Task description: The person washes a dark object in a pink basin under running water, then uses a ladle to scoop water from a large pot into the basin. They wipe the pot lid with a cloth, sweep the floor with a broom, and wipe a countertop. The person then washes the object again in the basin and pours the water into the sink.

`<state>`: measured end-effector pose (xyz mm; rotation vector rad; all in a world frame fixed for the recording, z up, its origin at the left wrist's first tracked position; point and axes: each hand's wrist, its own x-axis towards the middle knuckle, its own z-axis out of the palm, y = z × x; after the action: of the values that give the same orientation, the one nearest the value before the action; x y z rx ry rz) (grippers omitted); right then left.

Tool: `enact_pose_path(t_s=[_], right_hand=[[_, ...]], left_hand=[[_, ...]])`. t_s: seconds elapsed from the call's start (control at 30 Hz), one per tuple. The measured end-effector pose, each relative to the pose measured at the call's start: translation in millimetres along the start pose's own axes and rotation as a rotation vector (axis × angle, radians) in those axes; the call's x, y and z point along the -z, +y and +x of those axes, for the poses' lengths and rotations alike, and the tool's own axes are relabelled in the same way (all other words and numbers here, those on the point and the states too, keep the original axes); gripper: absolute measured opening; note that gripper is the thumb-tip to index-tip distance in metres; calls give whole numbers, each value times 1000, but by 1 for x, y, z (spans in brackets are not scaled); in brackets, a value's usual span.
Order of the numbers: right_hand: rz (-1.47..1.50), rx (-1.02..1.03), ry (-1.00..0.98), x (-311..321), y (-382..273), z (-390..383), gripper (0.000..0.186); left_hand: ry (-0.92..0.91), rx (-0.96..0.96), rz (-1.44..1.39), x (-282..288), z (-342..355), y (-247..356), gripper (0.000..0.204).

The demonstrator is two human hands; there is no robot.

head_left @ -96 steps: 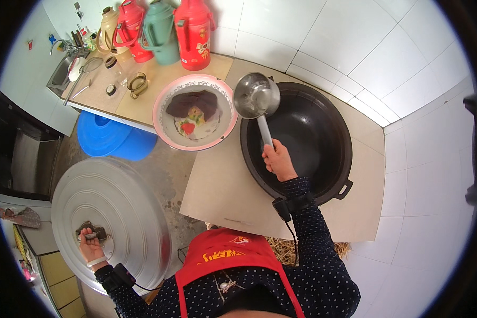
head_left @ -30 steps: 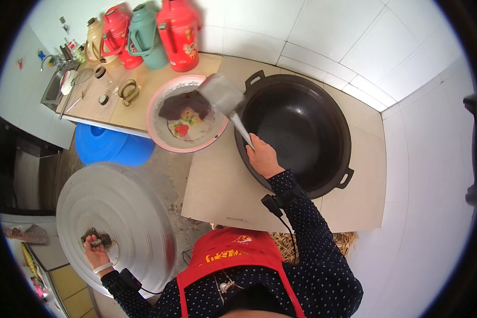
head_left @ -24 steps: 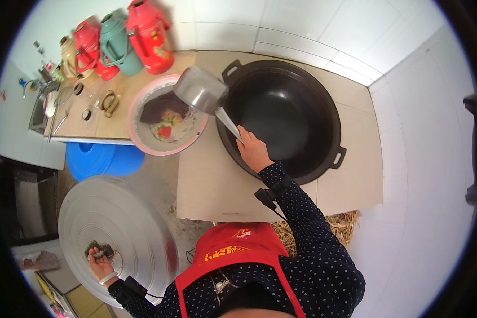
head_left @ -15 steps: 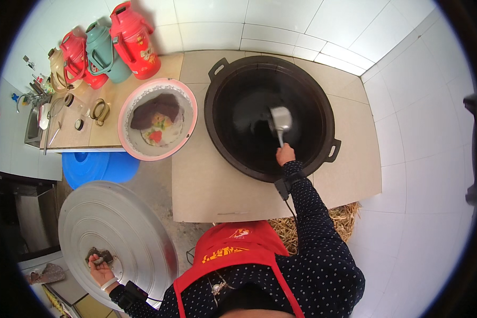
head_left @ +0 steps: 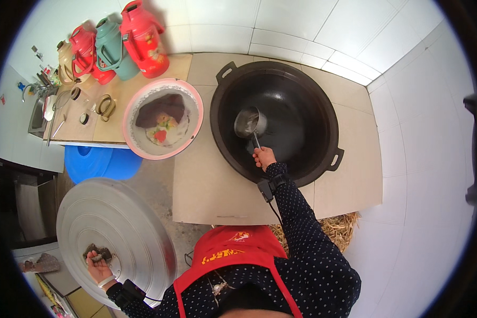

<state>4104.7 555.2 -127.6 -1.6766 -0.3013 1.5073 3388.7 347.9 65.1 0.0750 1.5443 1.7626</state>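
My right hand (head_left: 264, 158) is closed round the handle of a metal ladle-like dipper (head_left: 247, 123), whose bowl is over the left part of a big black wok (head_left: 331, 114). The dipper's hollow faces up; something pale or shiny shows in it, too unclear to name. Dark liquid seems to lie in the bottom of the wok. At the lower left my left hand (head_left: 98, 267) grips the dark knob at the centre of a large round metal lid (head_left: 138, 222), which is held tilted beside the counter.
A pink-rimmed enamel basin (head_left: 200, 114) with a dark cloth-like piece in it stands left of the wok. Behind it are several thermos flasks (head_left: 152, 55). A blue lidded bucket (head_left: 103, 163) sits below the counter (head_left: 238, 201); straw (head_left: 342, 230) lies under its right front.
My right hand has moved left, taking the dipper from the middle of the wok toward its left side and turning its bowl upward. My left hand still holds the lid.
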Motion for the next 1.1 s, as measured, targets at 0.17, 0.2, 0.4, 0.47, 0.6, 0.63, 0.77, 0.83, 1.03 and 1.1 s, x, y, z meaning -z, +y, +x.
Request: enact_pose_path(t_s=[0.17,0.2,0.4,0.47,0.6,0.63,0.77,0.83,1.03,1.1], right_hand=[[544,-136,-312,-24,-43,-36,9],[591,-143,-333,-27,-52,-46,8],[189,158,-339,-63,-104,-103,9],[98,220,-354,-75,-114,-115,9],[-129,307,-313,-94,-114,-121,13],[-222,344,-282,-98,-111,-120,16],[-708,888,-89,-115,-91,-114,31],[-954,1054,33,-119,-84,-113,37],[-1225,1198,174,-99,-65,-116,45],[-1160,1182,244,-83,-54,-107,44]], left_hand=[[-21,0,-38,7,-1,-2,20],[29,7,-66,8,-1,-3,20],[46,-11,-8,6,-2,-7,19],[83,3,-26,5,-1,-9,19],[91,-1,-52,8,2,-11,19],[78,3,-57,9,3,-11,19],[120,15,-63,11,5,-11,20],[111,8,-41,11,7,-10,20],[18,37,-1,9,14,-7,21],[-14,39,33,9,17,-7,22]])
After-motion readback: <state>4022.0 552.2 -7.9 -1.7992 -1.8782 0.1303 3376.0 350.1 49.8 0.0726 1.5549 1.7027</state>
